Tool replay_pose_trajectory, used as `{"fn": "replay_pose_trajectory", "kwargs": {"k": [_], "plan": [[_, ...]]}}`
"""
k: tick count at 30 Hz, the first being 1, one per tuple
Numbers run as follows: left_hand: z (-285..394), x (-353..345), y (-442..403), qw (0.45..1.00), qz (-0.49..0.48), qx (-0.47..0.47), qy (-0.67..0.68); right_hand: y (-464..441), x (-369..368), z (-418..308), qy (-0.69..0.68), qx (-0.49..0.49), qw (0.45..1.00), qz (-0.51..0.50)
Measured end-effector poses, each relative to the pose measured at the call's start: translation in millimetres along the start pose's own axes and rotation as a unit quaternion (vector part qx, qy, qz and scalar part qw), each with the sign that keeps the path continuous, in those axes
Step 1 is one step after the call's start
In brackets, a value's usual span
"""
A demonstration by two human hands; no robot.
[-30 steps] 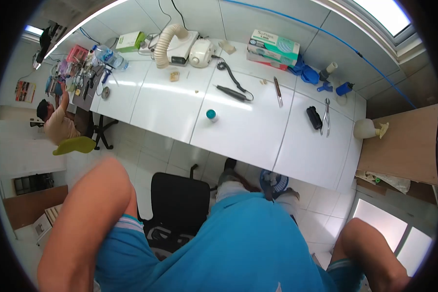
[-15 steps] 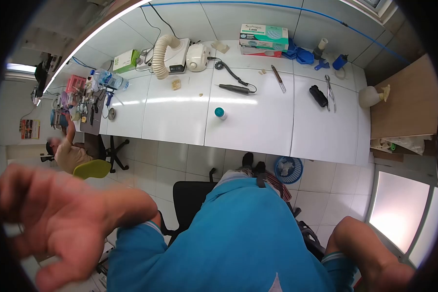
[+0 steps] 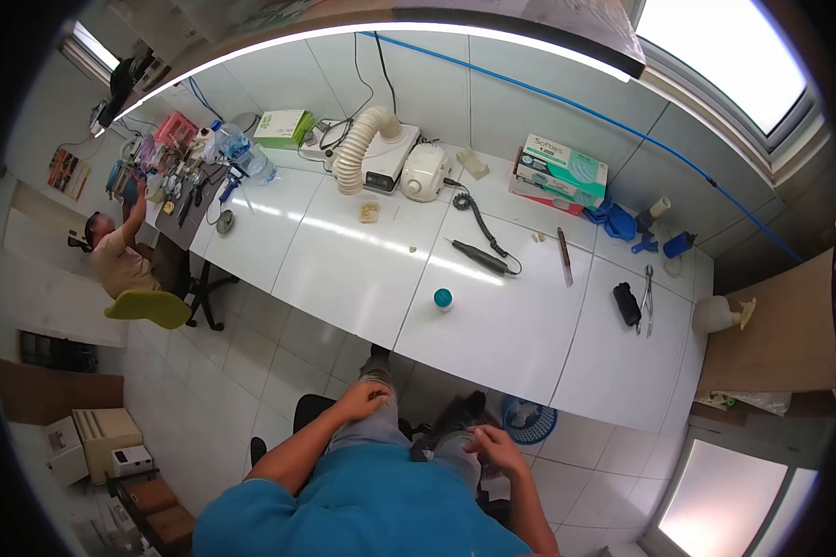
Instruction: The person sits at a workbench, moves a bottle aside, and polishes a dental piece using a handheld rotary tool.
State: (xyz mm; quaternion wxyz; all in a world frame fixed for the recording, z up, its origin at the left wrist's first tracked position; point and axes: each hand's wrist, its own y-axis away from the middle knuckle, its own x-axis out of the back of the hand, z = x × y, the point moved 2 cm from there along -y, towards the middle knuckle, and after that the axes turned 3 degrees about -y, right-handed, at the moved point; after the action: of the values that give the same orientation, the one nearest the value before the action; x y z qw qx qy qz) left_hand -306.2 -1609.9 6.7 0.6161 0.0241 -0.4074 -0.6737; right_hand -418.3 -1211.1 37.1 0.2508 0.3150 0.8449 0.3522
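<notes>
Seated in front of the white workbench, I have both hands low over my lap. My left hand (image 3: 363, 400) is at my left thigh, its fingers loosely bent and slightly apart, with nothing seen in it. Above my right thigh is my right hand (image 3: 497, 449), fingers half curled and apart, also holding nothing visible. Nearest on the bench stands a small bottle with a teal cap (image 3: 443, 299). Beyond it lies a dark rotary handpiece (image 3: 479, 257) on a coiled cord, joined to a white control box (image 3: 426, 172). A brown-handled knife (image 3: 565, 255) lies to its right.
Pliers (image 3: 648, 302) and a black case (image 3: 626, 304) lie at right, near a spray bottle (image 3: 713, 316). A glove box (image 3: 562, 172) and a suction hose (image 3: 355, 153) stand at the back. A blue basket (image 3: 529, 422) is underneath. Another person (image 3: 121, 255) sits far left.
Both hands have come down and inward to my lap; the left was raised large at the lower left, the right out at the lower right. The view has tilted and turned.
</notes>
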Motion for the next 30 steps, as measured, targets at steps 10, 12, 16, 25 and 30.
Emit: {"fn": "replay_pose_trajectory", "kwargs": {"k": [10, 12, 16, 25, 30], "plan": [[-188, 44, -38, 0.951, -0.036, 0.089, -0.294, -335, -205, 208, 0.455, 0.057, 0.887, -0.057], [-174, 82, -22, 0.96, -0.039, 0.036, -0.276, -346, -248, 191, 0.536, 0.043, 0.841, -0.059], [-221, 96, 21, 0.961, -0.058, 0.017, -0.269, -392, -292, 204, 0.449, -0.137, 0.841, -0.27], [-204, 126, 48, 0.928, -0.354, 0.063, -0.095, -372, -230, 218, 0.434, -0.076, 0.878, -0.188], [-231, 98, -14, 0.954, -0.28, -0.014, -0.101, -350, -140, 189, 0.472, -0.053, 0.875, -0.092]]}}
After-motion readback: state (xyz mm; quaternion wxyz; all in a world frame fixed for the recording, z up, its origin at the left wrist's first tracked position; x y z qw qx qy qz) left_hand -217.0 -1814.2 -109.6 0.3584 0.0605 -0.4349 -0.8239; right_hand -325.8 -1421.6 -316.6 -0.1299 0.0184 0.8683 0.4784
